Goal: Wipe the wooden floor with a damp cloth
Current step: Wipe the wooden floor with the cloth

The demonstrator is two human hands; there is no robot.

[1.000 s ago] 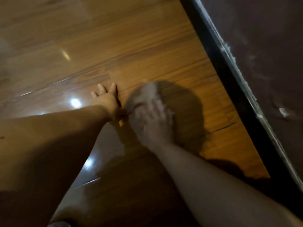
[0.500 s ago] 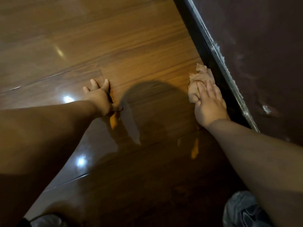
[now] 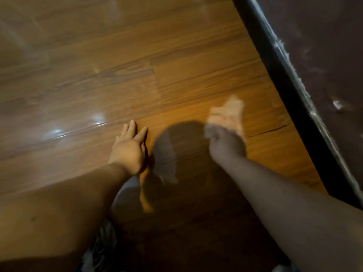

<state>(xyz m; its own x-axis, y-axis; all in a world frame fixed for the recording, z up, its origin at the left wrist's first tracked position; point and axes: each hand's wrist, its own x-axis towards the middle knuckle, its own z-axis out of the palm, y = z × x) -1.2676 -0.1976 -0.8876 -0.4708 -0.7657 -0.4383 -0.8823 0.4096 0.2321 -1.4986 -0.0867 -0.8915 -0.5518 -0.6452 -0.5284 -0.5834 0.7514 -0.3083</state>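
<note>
The wooden floor [image 3: 176,55] of glossy brown planks fills most of the view. My left hand [image 3: 128,149] lies flat on it with straight fingers, bearing my weight. My right hand [image 3: 225,143] is blurred by motion and presses down on a crumpled beige cloth [image 3: 228,113], which sticks out beyond the fingers on the floor. How the right fingers lie on the cloth is too blurred to tell. A dark shadow falls on the planks between the two hands.
A black skirting strip [image 3: 284,79] runs diagonally along the right, with a dark brown wall [image 3: 324,46] beyond it. A crack in a plank [image 3: 269,131] lies just right of the cloth. Bright light reflections [image 3: 96,116] show at the left.
My right hand has slid the cloth away from the skirting strip, leftward toward the middle of the planks. The left hand has stayed planted on the floor.
</note>
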